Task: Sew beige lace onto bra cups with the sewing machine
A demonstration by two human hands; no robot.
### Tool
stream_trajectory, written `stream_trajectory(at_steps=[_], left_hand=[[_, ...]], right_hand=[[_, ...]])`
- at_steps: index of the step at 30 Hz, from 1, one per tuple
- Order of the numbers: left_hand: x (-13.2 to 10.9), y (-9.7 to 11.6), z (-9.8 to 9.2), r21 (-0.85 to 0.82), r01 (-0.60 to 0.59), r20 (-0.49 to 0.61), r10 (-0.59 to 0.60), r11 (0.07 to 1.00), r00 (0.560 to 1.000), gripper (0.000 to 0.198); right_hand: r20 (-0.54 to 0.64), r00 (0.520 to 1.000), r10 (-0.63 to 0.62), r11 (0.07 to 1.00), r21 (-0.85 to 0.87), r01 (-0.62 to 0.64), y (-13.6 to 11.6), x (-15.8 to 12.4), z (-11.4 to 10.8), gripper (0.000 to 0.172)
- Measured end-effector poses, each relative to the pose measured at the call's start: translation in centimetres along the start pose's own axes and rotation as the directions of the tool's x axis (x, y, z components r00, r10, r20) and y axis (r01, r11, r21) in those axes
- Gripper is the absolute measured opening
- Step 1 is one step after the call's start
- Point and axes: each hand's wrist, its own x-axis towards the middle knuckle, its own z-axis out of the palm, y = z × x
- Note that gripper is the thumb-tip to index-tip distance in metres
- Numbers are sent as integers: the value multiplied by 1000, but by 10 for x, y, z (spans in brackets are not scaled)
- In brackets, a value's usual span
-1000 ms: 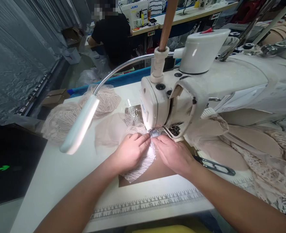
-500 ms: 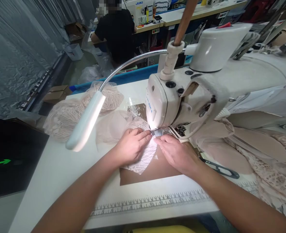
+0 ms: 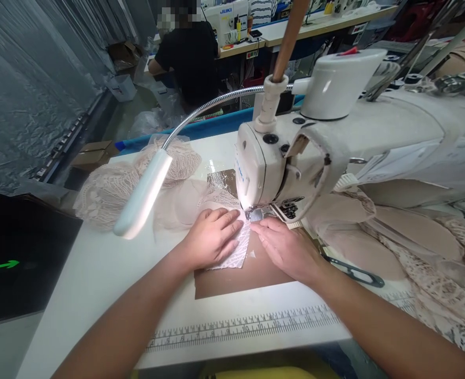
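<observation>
A white sewing machine (image 3: 258, 168) stands over a piece of pale lace fabric (image 3: 238, 252), whose upper part lies under the needle area. My left hand (image 3: 212, 237) rests flat on the lace, fingers stretched out and slightly apart, just left of the presser foot. Close to the foot on the other side, my right hand (image 3: 287, 245) has its fingers pressed together, with the tips at the lace's right edge; its thumb is mostly hidden. Beneath the lace lies a brown sheet (image 3: 216, 286). A tiny white scrap (image 3: 252, 253) sits on that sheet between my hands.
A lit lamp (image 3: 143, 195) on a bendable neck hangs at the left, near lace cups (image 3: 108, 195). More beige lace pieces (image 3: 422, 242) and dark thread snips (image 3: 359, 273) lie right. A printed ruler (image 3: 248, 330) runs along the front. Another person (image 3: 189, 58) sits beyond.
The lace has fed forward under the machine, and its near corner is now closer to the needle. My left hand has flattened and spread on it; my right hand has hardly moved.
</observation>
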Motion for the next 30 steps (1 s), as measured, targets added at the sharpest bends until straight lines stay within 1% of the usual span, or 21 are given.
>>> stream_trajectory(at_steps=[4,6,9,12,17,20,25,30], left_hand=[[-1,2,0,-35,-79,24,80,996,996,42],[0,2,1,-42,-108,19,109,993,994,41],[0,0,2,-44,-129,8,130,991,992,39],[1,-2,2,-30,-135,22,136,990,991,40],[5,0,0,21,-96,60,94,995,994,43],[6,2,-1,23,-77,69,75,997,995,43],[7,1,-1,-6,-62,51,62,998,997,44],[9,-3,-2,-12,-11,50,11,1000,999,52]], right_hand=[[20,998,-56,998,8,56,0,-1,-2,32],[26,997,-73,997,2,73,0,-1,-2,32],[38,996,-78,997,-13,78,0,-2,-1,31],[43,997,-71,997,-39,73,-1,-2,0,30],[41,999,-6,995,-103,10,-4,-1,3,33],[50,998,27,990,-136,-20,-6,1,3,33],[39,999,30,986,-167,-23,-7,1,2,33],[19,1000,22,990,-138,-19,-5,0,1,33]])
